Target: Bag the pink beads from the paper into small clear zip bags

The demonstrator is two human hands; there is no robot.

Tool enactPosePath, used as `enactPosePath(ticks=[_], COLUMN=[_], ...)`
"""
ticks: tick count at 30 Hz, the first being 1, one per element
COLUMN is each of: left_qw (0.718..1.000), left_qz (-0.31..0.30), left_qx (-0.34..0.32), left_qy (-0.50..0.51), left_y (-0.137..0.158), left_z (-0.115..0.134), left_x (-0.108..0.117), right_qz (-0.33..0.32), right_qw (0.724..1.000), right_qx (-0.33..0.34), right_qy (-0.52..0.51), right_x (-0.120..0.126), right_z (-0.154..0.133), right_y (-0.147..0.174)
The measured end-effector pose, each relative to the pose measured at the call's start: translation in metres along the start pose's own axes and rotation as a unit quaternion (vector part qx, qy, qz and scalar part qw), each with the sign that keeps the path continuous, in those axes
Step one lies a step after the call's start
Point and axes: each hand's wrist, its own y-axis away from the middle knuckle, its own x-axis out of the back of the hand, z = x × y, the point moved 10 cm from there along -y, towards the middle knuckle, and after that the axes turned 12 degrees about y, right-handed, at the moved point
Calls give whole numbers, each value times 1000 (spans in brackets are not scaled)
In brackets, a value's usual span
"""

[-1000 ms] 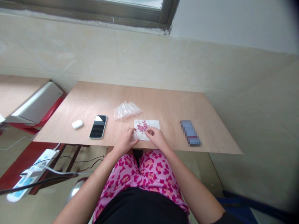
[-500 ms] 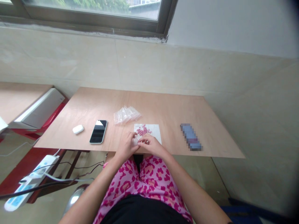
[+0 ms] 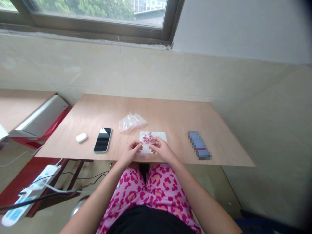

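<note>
A small heap of pink-red beads [image 3: 147, 138] lies on a white sheet of paper [image 3: 159, 134] near the front edge of the table. At the sheet's left side is my left hand [image 3: 131, 151], thumb and fingertips pinched together. My right hand [image 3: 161, 150] reaches over the sheet's right part, its fingers also closed in a pinch beside the beads. A faint thin line seems to run between the two sets of fingertips; it is too fine to name. A pink mark shows on the paper's near part, below the hands.
Clear plastic bags [image 3: 133, 122] lie behind the sheet. To the left are a phone [image 3: 103, 140] and a white rounded case [image 3: 82, 137]; a blurred-out blue phone-shaped object [image 3: 199, 145] is on the right. A power strip [image 3: 34, 191] with cables hangs low left of the table [image 3: 170, 113].
My hands have moved apart from each other, leaving a gap over the paper. The right hand now covers part of the bead heap. The view has tilted up slightly.
</note>
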Motion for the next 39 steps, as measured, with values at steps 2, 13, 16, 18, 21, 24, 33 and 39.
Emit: enactPosePath(ticks=[2, 13, 16, 18, 21, 24, 33, 39], left_qw=[1000, 999, 998, 997, 996, 994, 991, 988], left_qz=[5, -37, -66, -74, -78, -82, -72, -73], left_qx=[-3, -8, -4, -7, -8, -5, -26, -37], left_qy=[12, 9, -3, -19, -50, -68, -108, -130], left_y=[1, 4, 5, 6, 8, 11, 16, 17], left_z=[2, 5, 3, 2, 2, 3, 15, 17], left_x=[0, -11, -17, -18, -18, -19, -23, -25], right_qz=[-9, -24, -35, -43, -45, -43, -33, -24], right_qw=[1000, 999, 996, 994, 991, 988, 988, 986], right_qx=[-7, 15, 33, 41, 52, 60, 54, 68], right_qy=[13, 37, 68, 91, 118, 136, 142, 150], right_x=[-2, -7, -12, -15, -17, -18, -18, -17], right_z=[2, -12, -18, -22, -29, -34, -30, -35], right_y=[-1, 3, 7, 10, 14, 16, 18, 21])
